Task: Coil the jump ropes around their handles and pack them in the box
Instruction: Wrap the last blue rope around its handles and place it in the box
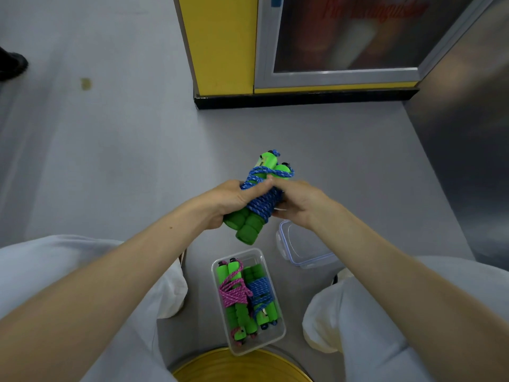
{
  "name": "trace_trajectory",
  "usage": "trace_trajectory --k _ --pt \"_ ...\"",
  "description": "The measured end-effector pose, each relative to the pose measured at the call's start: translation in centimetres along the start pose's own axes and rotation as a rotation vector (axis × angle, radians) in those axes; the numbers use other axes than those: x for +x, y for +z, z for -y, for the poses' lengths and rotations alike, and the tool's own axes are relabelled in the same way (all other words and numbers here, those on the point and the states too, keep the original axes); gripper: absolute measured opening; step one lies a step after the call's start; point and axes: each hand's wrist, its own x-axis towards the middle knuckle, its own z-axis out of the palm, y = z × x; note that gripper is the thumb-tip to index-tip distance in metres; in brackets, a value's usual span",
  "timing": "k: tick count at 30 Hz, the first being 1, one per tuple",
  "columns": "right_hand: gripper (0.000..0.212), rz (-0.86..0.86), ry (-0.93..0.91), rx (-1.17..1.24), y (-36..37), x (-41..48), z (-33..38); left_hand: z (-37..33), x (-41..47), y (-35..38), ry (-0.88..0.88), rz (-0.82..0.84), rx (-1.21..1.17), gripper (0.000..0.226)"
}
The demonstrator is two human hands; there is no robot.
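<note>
A blue jump rope (261,201) is coiled round its two green handles and held in the air above the floor. My left hand (230,201) grips the bundle from the left, thumb across the coils. My right hand (296,201) holds it from the right, fingers curled behind and thumb pressing the rope near the top. Below, on the floor between my knees, stands a clear plastic box (272,341). Inside it lie a pink-rope bundle (234,295) and a blue-rope bundle (260,293), both with green handles.
The box's clear lid (308,256) lies on the grey floor to the right of the box. A yellow round seat (242,366) shows at the bottom edge. A yellow and metal cabinet (220,51) stands ahead. A dark shoe (12,64) is at far left.
</note>
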Motion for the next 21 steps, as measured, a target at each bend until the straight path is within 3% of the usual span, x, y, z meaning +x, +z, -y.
trace_trajectory --k 4,9,15,21 --pt "0.025 0.001 -0.07 0.093 0.3 0.2 0.1 0.3 0.1 0.3 0.033 -0.036 -0.108 0.043" --pt "0.026 -0.011 -0.062 0.108 0.9 0.2 -0.1 1.5 -0.7 0.4 0.074 -0.005 -0.188 0.039" --pt "0.03 0.061 -0.044 -0.005 2.9 -0.7 -1.1 3.9 -1.9 0.0 0.136 -0.145 -0.177 0.041" --pt "0.019 0.062 -0.026 -0.14 4.3 -0.5 -3.5 7.8 -2.1 0.0 0.04 -0.153 -0.212 0.039"
